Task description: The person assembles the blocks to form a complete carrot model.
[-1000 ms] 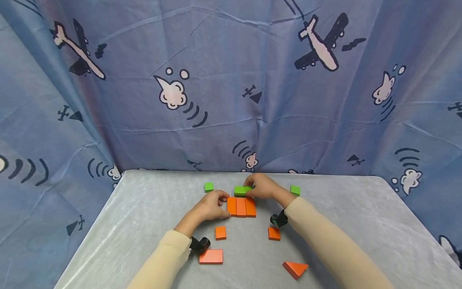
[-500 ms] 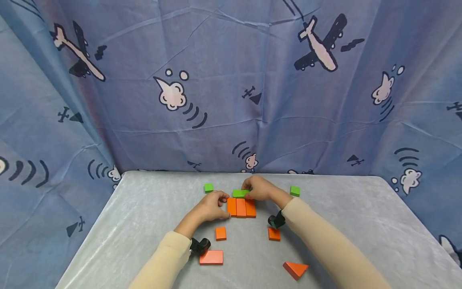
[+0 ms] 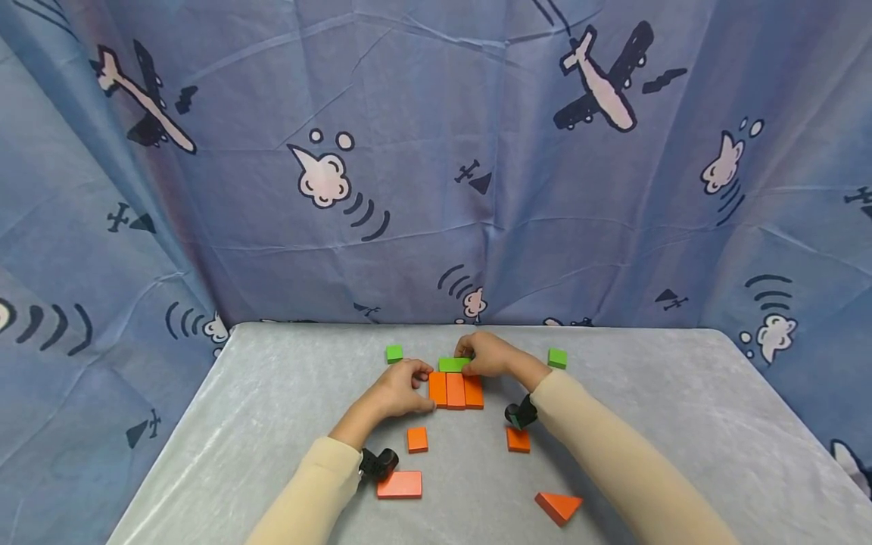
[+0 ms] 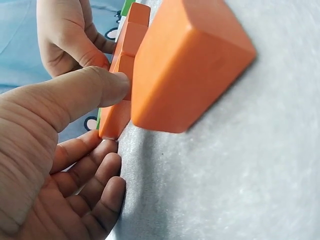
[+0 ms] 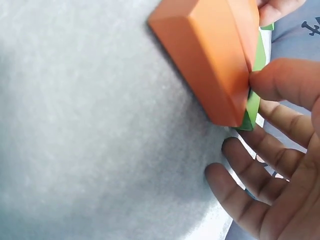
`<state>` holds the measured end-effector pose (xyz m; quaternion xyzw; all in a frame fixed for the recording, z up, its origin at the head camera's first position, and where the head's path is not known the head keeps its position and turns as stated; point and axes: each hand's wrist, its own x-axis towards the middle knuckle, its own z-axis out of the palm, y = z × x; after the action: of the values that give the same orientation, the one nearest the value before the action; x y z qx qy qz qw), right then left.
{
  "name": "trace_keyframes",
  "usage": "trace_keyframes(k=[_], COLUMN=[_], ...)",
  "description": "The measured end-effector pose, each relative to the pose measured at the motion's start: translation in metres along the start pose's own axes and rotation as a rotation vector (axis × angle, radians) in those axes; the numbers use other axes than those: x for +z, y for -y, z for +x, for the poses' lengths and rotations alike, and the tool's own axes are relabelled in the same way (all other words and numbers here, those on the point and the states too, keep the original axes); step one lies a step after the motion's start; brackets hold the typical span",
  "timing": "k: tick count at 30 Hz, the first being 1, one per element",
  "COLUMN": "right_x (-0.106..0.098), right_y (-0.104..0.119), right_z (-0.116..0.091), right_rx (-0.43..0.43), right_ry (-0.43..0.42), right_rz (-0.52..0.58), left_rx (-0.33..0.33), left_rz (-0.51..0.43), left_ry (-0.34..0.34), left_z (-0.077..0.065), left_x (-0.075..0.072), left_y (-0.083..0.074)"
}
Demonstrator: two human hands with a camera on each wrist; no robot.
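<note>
Here, right hand (image 3: 493,353): thumb and fingers clamped on the green bar (image 3: 453,365), pinching it toward its right end, which the fingers hide in the head view
left hand (image 3: 398,390): thumb and index finger clamped on the left brick (image 3: 437,390), thumb at its near end, index finger at its far end
bricks: left brick, middle brick (image 3: 456,392) and right brick (image 3: 473,393), all orange, flat and side by side in a row, long sides running near to far
green bar: crosswise at the far ends of the bricks, lying right beside them; whether it touches every one I cannot tell
green cubes: left cube (image 3: 394,353) just beyond the left hand, right cube (image 3: 557,358) to the right of the right hand
orange tiles: left tile (image 3: 418,440) and right tile (image 3: 518,440) nearer than the bricks, the right one partly behind the right wrist camera (image 3: 521,413)
slab (image 3: 400,485): pinkish orange, near left, its far left corner behind the left wrist camera (image 3: 378,463)
wedge (image 3: 562,508): orange, three-cornered, near right, beside the right sleeve (image 3: 620,462)
cloth (image 3: 225,462): pale grey, under all the blocks
curtain (image 3: 409,98): blue, printed with planes and clouds, hanging beyond the far edge
</note>
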<state>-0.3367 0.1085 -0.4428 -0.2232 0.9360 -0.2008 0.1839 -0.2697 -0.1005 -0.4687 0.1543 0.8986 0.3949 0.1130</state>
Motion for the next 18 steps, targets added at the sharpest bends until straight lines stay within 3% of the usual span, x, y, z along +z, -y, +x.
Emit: trace_keyframes(k=[8, 18], right_x=[-0.002, -0.008], right_y=[0.0, -0.001], right_z=[-0.003, -0.014], right_rx=[-0.014, 0.005], right_ry=[-0.001, -0.06], right_rz=[0.004, 0.014], left_rx=[-0.009, -0.014], left_rz=[-0.003, 0.0], left_ry=[0.001, 0.01], left_z=[0.0, -0.002], left_x=[0.001, -0.001], left_y=[-0.001, -0.004])
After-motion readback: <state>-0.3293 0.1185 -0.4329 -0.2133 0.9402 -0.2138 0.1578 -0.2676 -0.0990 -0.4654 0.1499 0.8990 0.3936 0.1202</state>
